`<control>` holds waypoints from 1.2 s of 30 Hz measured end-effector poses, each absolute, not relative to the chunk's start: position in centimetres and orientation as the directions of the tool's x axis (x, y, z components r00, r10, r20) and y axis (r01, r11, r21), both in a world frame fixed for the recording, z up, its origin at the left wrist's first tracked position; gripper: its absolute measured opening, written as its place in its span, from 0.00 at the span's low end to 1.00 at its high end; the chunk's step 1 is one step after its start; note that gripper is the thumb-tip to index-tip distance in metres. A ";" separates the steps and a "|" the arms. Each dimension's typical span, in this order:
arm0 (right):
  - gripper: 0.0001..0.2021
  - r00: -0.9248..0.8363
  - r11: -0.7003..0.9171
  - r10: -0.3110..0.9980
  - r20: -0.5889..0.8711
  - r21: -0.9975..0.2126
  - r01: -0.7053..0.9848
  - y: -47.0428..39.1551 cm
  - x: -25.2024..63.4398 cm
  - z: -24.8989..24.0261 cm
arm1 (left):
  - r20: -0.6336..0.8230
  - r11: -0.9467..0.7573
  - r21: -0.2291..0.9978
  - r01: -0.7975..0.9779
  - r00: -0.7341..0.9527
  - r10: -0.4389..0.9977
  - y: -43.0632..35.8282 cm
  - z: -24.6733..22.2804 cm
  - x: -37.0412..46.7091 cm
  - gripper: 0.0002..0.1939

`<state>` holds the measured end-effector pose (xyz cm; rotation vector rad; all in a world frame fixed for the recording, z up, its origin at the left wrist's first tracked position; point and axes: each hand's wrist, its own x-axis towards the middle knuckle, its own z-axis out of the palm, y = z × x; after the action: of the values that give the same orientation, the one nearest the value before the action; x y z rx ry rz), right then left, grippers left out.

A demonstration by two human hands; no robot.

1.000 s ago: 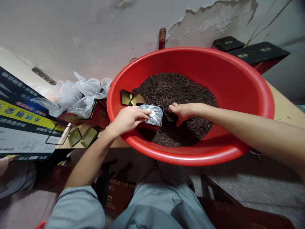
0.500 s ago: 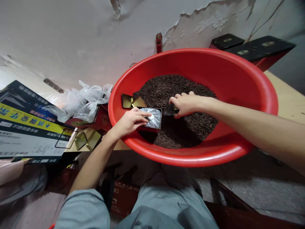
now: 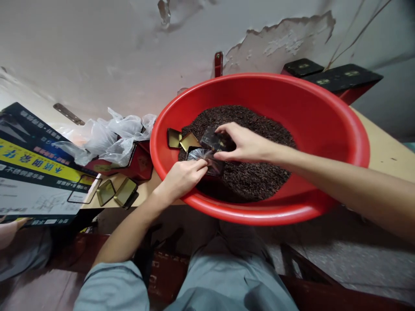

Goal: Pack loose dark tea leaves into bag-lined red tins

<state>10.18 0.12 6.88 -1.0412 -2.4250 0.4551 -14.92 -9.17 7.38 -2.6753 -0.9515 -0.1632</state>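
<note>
A red plastic basin holds a heap of dark, loose dried leaves that look like black tea. In its left part stands a tin with a clear plastic bag gathered in its mouth. My left hand is closed at the tin's near rim, its fingertips together beside the plastic. My right hand grips a black lid by its right side, tilted just above the tin. Two small gold-lined lids lie on the leaves behind the tin, against the basin's left wall.
Left of the basin are a red tin with crumpled clear plastic bags, more gold-lined lids and a large printed box. Black-topped red tins stand at the back right. Another person's hand shows at far left.
My right hand has lifted the black lid off the leaves and brought it left over the tin. My left fingers have drawn back from the plastic's middle to the near rim.
</note>
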 end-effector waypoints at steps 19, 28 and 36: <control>0.46 -0.687 0.698 0.699 0.197 0.020 0.716 -6.5 4.6 4.4 | 0.116 -0.406 0.473 0.782 0.401 0.909 -8.7 9.1 -19.7 0.20; 0.50 -0.727 0.733 0.659 0.191 0.050 0.678 -5.4 4.2 4.3 | 0.022 -0.532 0.303 0.791 0.552 0.833 -5.2 7.6 -19.4 0.36; 0.52 -0.745 0.749 0.652 0.144 0.030 0.662 -3.9 3.7 4.8 | -0.298 -0.438 -0.038 0.898 0.408 0.863 -4.6 11.0 -17.1 0.38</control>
<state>3.75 -3.86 4.76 -1.0638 -2.8211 -0.1191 -17.06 -4.61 10.95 -2.7408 -1.7238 0.4521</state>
